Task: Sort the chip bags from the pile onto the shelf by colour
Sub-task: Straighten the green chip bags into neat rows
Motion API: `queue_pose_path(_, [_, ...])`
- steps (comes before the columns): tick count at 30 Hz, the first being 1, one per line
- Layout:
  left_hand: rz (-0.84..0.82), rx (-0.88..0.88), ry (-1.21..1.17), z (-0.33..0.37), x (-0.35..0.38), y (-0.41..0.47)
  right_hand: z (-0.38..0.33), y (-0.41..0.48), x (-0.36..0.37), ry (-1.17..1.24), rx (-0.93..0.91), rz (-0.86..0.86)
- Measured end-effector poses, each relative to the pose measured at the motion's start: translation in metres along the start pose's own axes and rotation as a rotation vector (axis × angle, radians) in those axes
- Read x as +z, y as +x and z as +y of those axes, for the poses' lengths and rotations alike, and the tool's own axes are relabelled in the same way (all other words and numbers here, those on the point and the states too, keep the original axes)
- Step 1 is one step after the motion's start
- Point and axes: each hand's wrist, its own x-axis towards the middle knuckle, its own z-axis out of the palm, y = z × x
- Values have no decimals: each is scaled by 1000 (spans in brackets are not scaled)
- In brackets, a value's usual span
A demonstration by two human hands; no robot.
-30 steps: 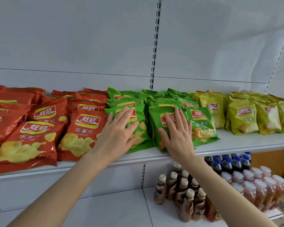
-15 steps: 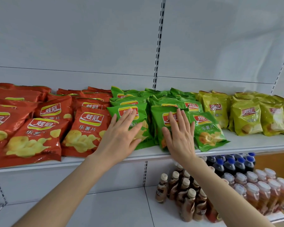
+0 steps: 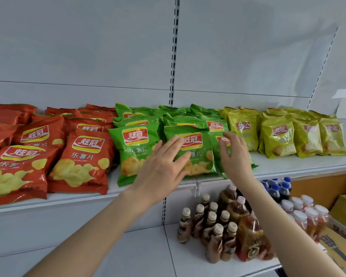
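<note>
The left hand [image 3: 162,168], fingers straight and spread, lies on a puffy, glossy green bag [image 3: 196,145]. The right hand [image 3: 235,154], loosely open, hovers just right of it, before a second crinkly bag [image 3: 216,152].

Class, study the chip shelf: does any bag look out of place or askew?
Colour groups look clean. The rightmost front green bag, behind the right hand, lies tilted, its lower corner poking toward the yellow bags.

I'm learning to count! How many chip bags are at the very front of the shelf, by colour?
Red bags: 2
Green bags: 3
Yellow bags: 4
Total: 9
</note>
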Motion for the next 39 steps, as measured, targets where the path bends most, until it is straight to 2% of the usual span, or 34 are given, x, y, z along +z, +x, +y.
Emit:
queue_pose_path(5, [-85, 49, -4, 33, 19, 25, 39, 25, -31, -12, 286, -176])
queue_pose_path(9, [-313, 36, 71, 36, 30, 30, 54, 32, -30, 35, 387, -300])
queue_pose_path(11, [-364, 18, 79, 35, 30, 31, 58, 35, -23, 104, 391, -221])
queue_pose_path(14, [-372, 1, 65, 36, 28, 32, 55, 41, -12, 212, 312, -10])
queue_pose_path(17, [-390, -19, 87, 35, 29, 34, 54, 40, 2, 196, 259, -72])
queue_pose_path(28, [-299, 6, 100, 28, 43, 28, 67, 46, 0, 412, 359, -242])
queue_pose_path(30, [-167, 60, 107, 27, 46, 27, 67, 45, 0, 414, 360, -248])
queue_pose_path(39, [-44, 72, 96, 24, 50, 25, 67, 41, 2, 394, 357, -191])
